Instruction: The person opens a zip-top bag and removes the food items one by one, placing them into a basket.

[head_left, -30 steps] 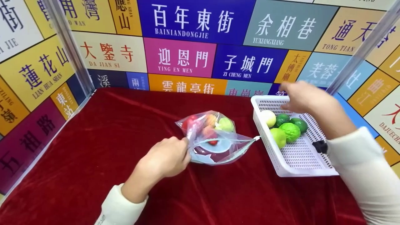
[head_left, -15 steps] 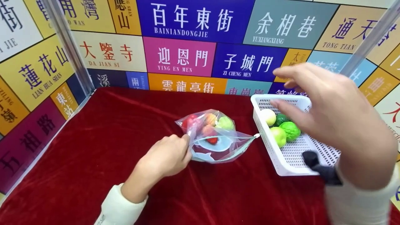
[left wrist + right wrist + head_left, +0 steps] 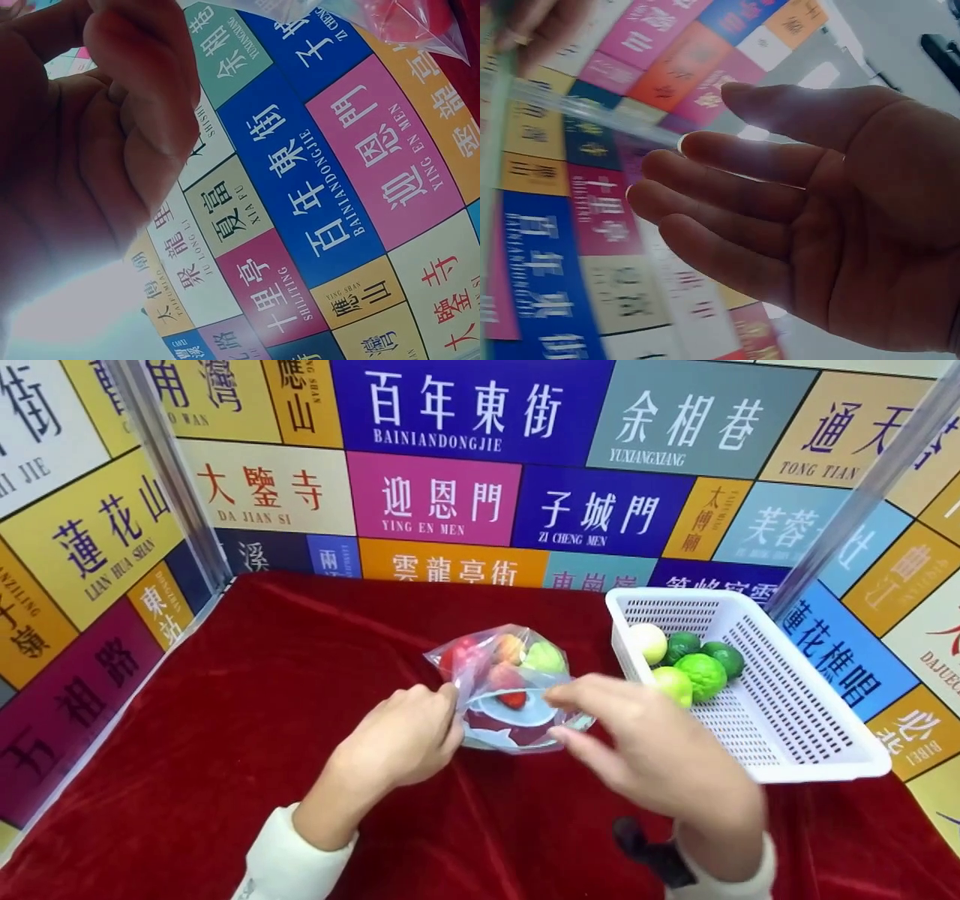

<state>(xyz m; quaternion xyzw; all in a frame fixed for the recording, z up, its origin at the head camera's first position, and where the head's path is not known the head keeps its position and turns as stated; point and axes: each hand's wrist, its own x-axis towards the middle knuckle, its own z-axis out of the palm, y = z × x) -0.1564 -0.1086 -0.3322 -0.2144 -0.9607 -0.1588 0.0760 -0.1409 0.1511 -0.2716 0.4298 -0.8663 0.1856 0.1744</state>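
A clear zip bag (image 3: 480,679) holding several pieces of toy-like fruit sits mid-table, its mouth facing me. Inside show a red fruit (image 3: 455,655), an orange-yellow one (image 3: 510,648) and a pale green one (image 3: 544,658). My left hand (image 3: 401,739) pinches the bag's left edge by the mouth; the left wrist view catches the hand (image 3: 105,127) and a corner of the bag (image 3: 412,22). At the bag's right side is my right hand (image 3: 645,742), thumb and fingers spread apart, covering that corner. The right wrist view shows this hand (image 3: 810,202) with fingers extended.
To the right stands a white perforated basket (image 3: 840,769) with a pale round fruit (image 3: 649,643), a bumpy green fruit (image 3: 701,676), a green apple-like one (image 3: 673,684) and darker green ones (image 3: 722,658). Red velvet cloth (image 3: 262,720) covers the table. Sign-printed panels (image 3: 427,495) wall it.
My right hand has come from above the basket leftward and down to the bag's right side, uncovering the basket. The left hand keeps its hold on the bag.
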